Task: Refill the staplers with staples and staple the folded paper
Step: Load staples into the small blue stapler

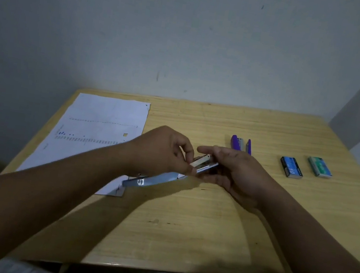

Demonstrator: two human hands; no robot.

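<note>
Above the table's middle, both my hands hold a light blue stapler (155, 179) that is swung open, its cover hanging down toward the left. My right hand (234, 173) grips the stapler's metal body from the right. My left hand (162, 150) pinches at the top of the metal staple channel (203, 161); whether it holds staples is too small to tell. A purple stapler (241, 143) lies behind my right hand. A blue staple box (291, 167) and a green staple box (320, 167) lie to the right. Printed paper (97, 132) lies flat at the left.
The wooden table (183, 231) stands against a grey wall, its front edge close to my body. A wall corner rises at the far right. Dark shapes and a pale floor show below the table's front edge.
</note>
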